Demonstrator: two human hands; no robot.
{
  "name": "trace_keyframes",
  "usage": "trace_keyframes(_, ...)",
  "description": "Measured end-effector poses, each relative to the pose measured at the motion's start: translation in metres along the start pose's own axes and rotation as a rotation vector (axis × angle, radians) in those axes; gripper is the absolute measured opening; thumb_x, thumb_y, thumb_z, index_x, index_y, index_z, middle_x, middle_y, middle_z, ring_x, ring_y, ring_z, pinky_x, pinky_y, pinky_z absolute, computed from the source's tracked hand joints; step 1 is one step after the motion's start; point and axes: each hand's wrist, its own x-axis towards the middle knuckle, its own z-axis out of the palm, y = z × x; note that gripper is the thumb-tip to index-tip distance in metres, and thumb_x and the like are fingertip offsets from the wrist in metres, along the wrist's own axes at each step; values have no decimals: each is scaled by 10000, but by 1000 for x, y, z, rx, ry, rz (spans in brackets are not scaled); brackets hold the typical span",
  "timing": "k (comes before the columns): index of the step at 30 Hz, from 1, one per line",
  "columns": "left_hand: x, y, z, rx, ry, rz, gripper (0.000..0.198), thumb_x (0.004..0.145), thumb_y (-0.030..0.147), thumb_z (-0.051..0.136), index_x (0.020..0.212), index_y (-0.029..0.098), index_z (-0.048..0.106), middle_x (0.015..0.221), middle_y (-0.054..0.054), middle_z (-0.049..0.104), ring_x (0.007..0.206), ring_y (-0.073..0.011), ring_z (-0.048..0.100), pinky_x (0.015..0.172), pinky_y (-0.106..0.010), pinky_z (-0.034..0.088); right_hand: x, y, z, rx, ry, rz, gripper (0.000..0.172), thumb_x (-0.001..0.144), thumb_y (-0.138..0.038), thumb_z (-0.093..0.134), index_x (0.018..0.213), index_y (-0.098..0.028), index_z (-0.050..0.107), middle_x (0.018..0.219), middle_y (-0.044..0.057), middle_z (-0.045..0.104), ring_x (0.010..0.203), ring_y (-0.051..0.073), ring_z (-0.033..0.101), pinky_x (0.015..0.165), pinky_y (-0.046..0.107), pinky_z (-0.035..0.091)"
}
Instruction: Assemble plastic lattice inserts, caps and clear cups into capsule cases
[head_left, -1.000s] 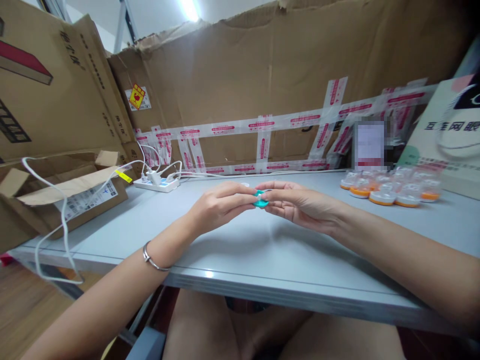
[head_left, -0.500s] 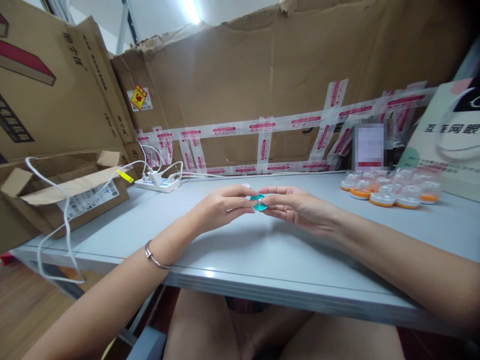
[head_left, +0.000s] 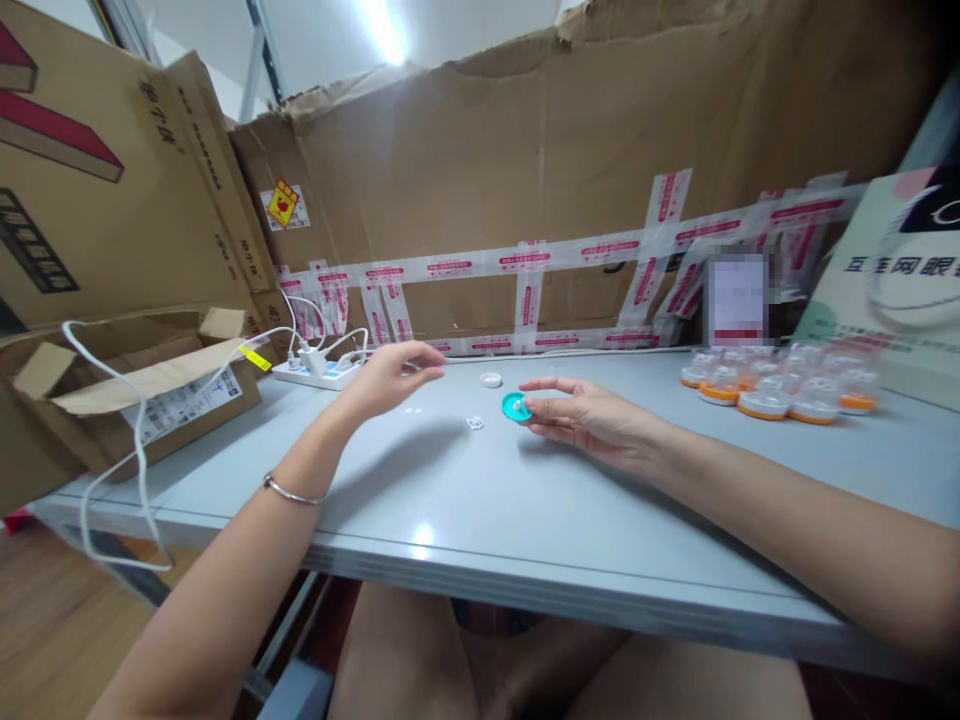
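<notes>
A small round teal part (head_left: 515,406) with a white piece in its middle is pinched between the thumb and fingers of my right hand (head_left: 592,420), just over the table. To the left, my left hand (head_left: 394,378) hovers over the table, its fingers bent and thumb apart, nothing seen between them. Between the hands lie a white ring-shaped part (head_left: 491,380) and, nearer me, a small white toothed piece (head_left: 475,423). Two tiny white bits (head_left: 413,411) rest below my left hand's fingers.
Clear domed pieces with orange bases (head_left: 765,400) stand grouped at the right. A power strip (head_left: 319,375) with white cables and an open cardboard box (head_left: 191,400) are at the left. Taped cardboard (head_left: 465,180) walls the back of the grey table (head_left: 450,500).
My left hand has let go of the teal part and moved left and slightly up. The white parts on the table now show. My right hand still holds the teal part.
</notes>
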Motion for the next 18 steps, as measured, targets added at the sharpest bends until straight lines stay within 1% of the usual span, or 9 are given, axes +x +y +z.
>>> trace_keyframes(2, -2, -19, -9, 78, -102, -75, 127, 759, 196, 579, 809, 131, 675, 802, -72, 708, 727, -180, 640, 662, -269, 498, 2, 1, -2, -12, -9, -2, 216, 738, -85, 659, 936, -162, 621, 755, 29, 720, 672, 109, 681, 594, 165, 556)
trace_keyframes(3, -3, -26, -11, 110, -155, -103, 103, 721, 168, 596, 762, 133, 685, 756, -67, 710, 686, -184, 637, 626, -261, 484, 3, 2, -3, -10, -21, 0, 210, 738, -84, 657, 933, -160, 637, 765, 28, 721, 679, 107, 681, 617, 167, 560)
trace_keyframes(5, -5, -34, -12, 162, -250, -143, 121, 674, 129, 606, 753, 138, 698, 732, -62, 713, 667, -186, 635, 593, -243, 457, 5, 4, -4, 2, -46, 8, 193, 734, -73, 654, 907, -155, 674, 792, 28, 724, 699, 101, 680, 703, 178, 563)
trace_keyframes(8, -5, -34, -8, 205, -354, -175, 184, 670, 110, 601, 819, 145, 702, 754, -54, 715, 686, -177, 638, 595, -223, 438, 7, 6, -5, 14, -62, 12, 162, 730, -55, 650, 845, -151, 710, 814, 31, 728, 714, 91, 676, 808, 190, 542)
trace_keyframes(12, -3, -33, 0, 242, -446, -227, 164, 710, 101, 607, 852, 136, 682, 753, -45, 701, 683, -161, 633, 616, -234, 453, 7, 6, -3, 27, -71, 3, 168, 737, -35, 632, 820, -153, 718, 813, 29, 731, 745, 84, 676, 866, 197, 515)
trace_keyframes(14, -1, -35, 4, 257, -476, -246, 111, 775, 165, 607, 868, 121, 650, 800, -42, 678, 718, -153, 624, 660, -270, 481, 6, 6, -2, 25, -100, -2, 187, 729, -32, 638, 849, -153, 716, 828, 34, 732, 794, 93, 676, 915, 222, 487)
trace_keyframes(16, 0, -37, 7, 275, -497, -259, 154, 839, 248, 568, 894, 113, 616, 866, -42, 648, 766, -151, 614, 702, -318, 502, 5, 5, -2, 8, -137, -5, 212, 713, -40, 658, 882, -156, 712, 847, 39, 732, 834, 105, 673, 958, 251, 457)
trace_keyframes(18, 1, -36, 9, 298, -507, -269, 194, 870, 286, 528, 934, 116, 597, 923, -47, 627, 806, -157, 609, 727, -344, 510, 4, 5, -2, -15, -166, -8, 241, 695, -52, 681, 906, -165, 710, 863, 39, 731, 849, 112, 670, 981, 270, 439)
